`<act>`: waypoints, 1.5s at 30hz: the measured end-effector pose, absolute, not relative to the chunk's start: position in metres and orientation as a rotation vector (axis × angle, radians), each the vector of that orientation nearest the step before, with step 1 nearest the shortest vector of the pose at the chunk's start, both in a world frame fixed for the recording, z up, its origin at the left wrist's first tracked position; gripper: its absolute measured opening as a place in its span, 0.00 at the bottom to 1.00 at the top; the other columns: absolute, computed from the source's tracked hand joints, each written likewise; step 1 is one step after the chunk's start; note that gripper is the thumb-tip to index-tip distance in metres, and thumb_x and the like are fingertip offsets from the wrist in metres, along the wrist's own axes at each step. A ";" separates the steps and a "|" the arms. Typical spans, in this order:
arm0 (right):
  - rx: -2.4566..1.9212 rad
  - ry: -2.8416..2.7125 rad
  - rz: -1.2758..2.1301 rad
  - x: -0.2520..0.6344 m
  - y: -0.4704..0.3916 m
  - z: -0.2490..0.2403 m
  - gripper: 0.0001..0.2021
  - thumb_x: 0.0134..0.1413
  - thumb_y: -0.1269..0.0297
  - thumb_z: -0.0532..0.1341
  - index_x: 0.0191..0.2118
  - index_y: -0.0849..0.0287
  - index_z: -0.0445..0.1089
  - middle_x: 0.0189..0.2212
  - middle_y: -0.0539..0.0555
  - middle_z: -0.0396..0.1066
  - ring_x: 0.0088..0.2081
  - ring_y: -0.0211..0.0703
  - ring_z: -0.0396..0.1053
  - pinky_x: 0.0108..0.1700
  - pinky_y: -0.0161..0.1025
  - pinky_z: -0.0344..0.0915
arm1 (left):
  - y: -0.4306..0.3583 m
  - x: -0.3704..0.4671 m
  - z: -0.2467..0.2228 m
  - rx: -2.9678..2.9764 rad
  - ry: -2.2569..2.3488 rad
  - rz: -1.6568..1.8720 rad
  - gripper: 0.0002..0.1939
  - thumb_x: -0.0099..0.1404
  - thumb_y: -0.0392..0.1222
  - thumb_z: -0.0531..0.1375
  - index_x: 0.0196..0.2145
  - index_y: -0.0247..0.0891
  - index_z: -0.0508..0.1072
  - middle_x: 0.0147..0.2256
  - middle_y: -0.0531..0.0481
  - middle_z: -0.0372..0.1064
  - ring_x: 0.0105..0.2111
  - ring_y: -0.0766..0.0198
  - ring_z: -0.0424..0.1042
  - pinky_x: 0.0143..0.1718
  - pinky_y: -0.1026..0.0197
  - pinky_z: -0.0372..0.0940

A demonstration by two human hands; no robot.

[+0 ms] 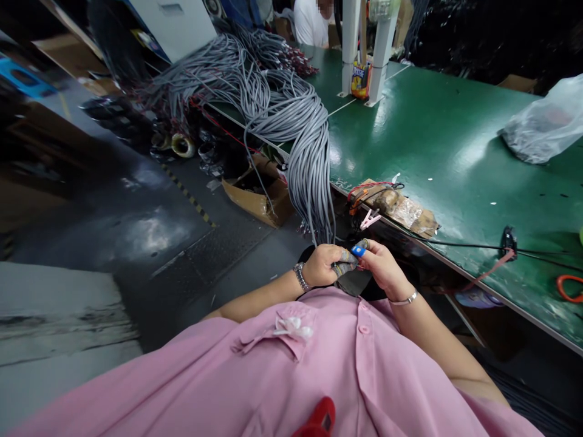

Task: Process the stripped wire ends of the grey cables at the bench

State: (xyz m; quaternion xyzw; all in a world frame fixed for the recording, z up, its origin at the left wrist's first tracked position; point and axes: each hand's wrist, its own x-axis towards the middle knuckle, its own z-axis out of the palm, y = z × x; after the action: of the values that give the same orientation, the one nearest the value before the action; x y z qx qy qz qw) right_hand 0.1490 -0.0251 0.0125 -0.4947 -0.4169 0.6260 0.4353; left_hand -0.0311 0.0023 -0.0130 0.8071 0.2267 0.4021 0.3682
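Note:
My left hand [325, 265], with finger covers on some fingers and a metal watch at the wrist, is closed in front of my pink shirt. Against it, my right hand [379, 262] is also closed, with a blue cover on the thumb. The fingertips of both hands meet, and whatever lies between them is too small to make out. Just beyond them, a thick bundle of grey cables [312, 164] hangs over the table edge, its lower ends close to my left hand.
The green table [437, 133] carries a taped cardboard piece [405, 209], a pink clip [370, 220], black cords, a plastic bag [546, 121] and orange-handled tool [567, 288]. Below the cables stands an open carton [255, 203]. A person [311, 24] in white is behind the table.

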 end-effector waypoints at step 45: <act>-1.255 -1.204 1.505 0.154 -0.019 0.018 0.13 0.44 0.56 0.69 0.28 0.60 0.69 0.21 0.45 0.65 0.23 0.32 0.59 0.26 0.33 0.56 | 0.007 -0.025 -0.020 2.391 0.466 1.280 0.05 0.61 0.38 0.60 0.36 0.38 0.74 0.31 0.45 0.76 0.32 0.62 0.76 0.36 0.60 0.68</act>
State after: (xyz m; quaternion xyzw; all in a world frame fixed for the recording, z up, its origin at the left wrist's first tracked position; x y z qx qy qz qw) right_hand 0.1539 -0.0191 0.0184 -0.4979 -0.4778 0.5973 0.4087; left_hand -0.0253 0.0073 -0.0198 0.8524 0.1661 0.4563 0.1938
